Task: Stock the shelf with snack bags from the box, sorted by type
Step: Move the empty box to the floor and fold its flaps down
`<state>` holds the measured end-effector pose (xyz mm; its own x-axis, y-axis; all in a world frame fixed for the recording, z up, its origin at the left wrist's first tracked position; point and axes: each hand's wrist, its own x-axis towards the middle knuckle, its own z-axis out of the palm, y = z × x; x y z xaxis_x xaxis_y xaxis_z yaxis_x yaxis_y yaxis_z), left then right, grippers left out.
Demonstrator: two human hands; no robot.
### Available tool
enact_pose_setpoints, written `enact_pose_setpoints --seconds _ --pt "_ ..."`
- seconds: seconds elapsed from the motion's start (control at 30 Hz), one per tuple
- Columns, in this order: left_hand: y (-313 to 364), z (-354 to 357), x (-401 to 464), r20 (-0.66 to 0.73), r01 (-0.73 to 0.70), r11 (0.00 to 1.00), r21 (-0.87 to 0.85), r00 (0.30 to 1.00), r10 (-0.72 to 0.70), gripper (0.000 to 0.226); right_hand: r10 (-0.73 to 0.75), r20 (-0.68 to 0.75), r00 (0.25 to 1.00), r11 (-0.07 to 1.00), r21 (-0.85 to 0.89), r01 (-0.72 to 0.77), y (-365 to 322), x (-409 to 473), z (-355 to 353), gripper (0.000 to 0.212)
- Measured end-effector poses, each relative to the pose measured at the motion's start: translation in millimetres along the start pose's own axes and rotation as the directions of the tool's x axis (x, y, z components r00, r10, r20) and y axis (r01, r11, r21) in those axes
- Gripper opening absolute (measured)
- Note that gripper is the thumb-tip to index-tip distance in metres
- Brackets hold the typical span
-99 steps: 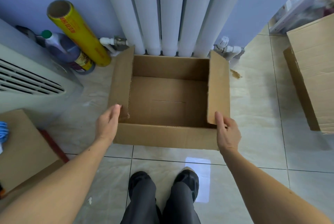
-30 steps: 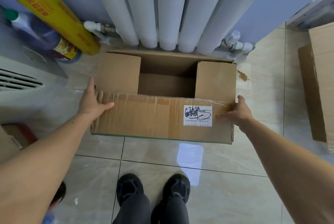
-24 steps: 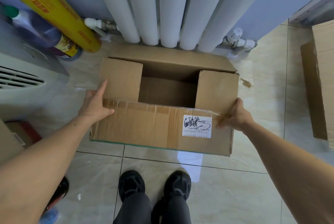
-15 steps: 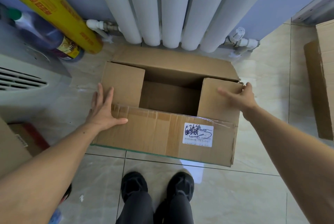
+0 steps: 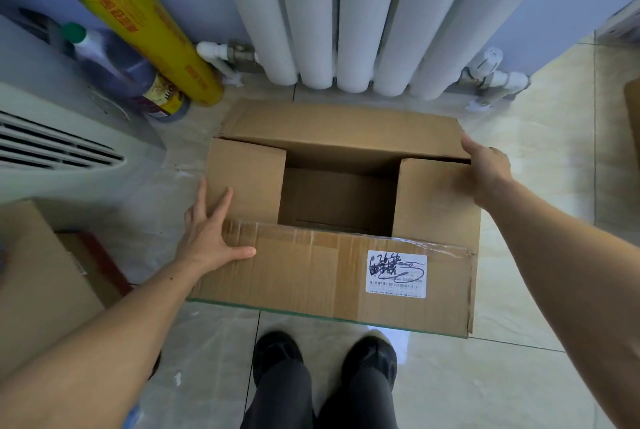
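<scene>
Left edge: one pale vented unit [image 5: 52,137] and, nearer me, one other cardboard carton [image 5: 38,276] on the floor.
Far left corner: one yellow roll of wrap [image 5: 145,37] leaning by one dark bottle [image 5: 121,72] with a green cap.
Left hand [image 5: 207,234]: I have it flat, fingers straight and spread, pressing the left short flap and the near long flap of the box; it grips nothing.
Box [image 5: 332,276]: one, on the floor tiles [image 5: 519,376] in front of my two shoes [image 5: 325,359], just near the radiator [image 5: 346,13].
Flaps: four, all folded inward, with a square gap left in the middle.
Contents: through the gap I see only bare cardboard; no snack bags show.
Handling: I judge it light and stiff-walled, but the flaps bend easily; the taped near flap looks creased.
Where to hold: I would take it by the two short sides low down, not by the flaps.
Label: one white sticker [image 5: 396,274] with scribble, on the near flap.
Right hand [image 5: 485,169]: at the far right corner, fingers reaching onto the far long flap; how far they curl I cannot tell.
Shelf: not in view.
</scene>
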<state>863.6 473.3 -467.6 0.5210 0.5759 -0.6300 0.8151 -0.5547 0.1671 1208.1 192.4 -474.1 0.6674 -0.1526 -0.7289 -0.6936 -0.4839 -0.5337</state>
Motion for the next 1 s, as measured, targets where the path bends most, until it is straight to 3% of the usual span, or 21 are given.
enact_pose_setpoints --seconds 0.17,0.3,0.43,0.57,0.67,0.8,0.83,0.9,1.0 --pt "-2.3 2.6 -8.5 -0.013 -0.011 1.000 0.003 1.000 0.011 0.127 0.004 0.037 0.999 0.981 0.194 -0.011 5.3 -7.7 -2.8 0.056" --pt "-4.0 4.0 -13.0 -0.007 -0.004 1.000 0.022 1.000 0.004 0.125 -0.069 0.037 0.997 0.936 0.348 0.052 13.5 -22.9 -4.7 0.063" --pt "-6.4 6.1 -16.4 -0.005 0.016 1.000 0.026 1.000 -0.016 0.127 -0.132 0.100 0.986 0.892 0.446 0.075 19.6 -47.3 -8.9 0.050" --pt "-6.5 9.6 -22.2 -0.123 -0.003 1.000 -0.015 0.992 0.001 0.146 -0.100 0.152 0.983 0.827 0.562 -0.003 40.3 -54.5 -32.2 0.070" --pt "-4.6 12.9 -29.9 -0.287 -0.050 0.998 0.029 0.956 0.056 0.157 -0.076 0.230 0.970 0.844 0.532 -0.060 54.0 -58.5 -47.6 0.066" --pt "-0.4 11.3 -36.4 -0.392 -0.104 0.975 0.196 0.903 0.175 0.161 -0.073 0.312 0.947 0.906 0.418 -0.068 74.1 -66.8 -63.2 0.012" --pt "1.3 10.9 -37.7 -0.393 -0.114 0.965 0.235 0.897 0.201 0.161 -0.061 0.300 0.952 0.918 0.391 -0.064 79.5 -69.7 -66.8 0.010" --pt "4.4 9.7 -40.8 -0.373 -0.139 0.943 0.303 0.893 0.251 0.158 -0.046 0.245 0.968 0.937 0.347 -0.043 94.0 -70.5 -72.3 0.036" --pt "6.1 8.5 -42.8 -0.269 -0.172 0.890 0.422 0.914 0.305 0.146 -0.053 0.148 0.988 0.968 0.252 0.014 108.0 -78.4 -72.6 0.054"
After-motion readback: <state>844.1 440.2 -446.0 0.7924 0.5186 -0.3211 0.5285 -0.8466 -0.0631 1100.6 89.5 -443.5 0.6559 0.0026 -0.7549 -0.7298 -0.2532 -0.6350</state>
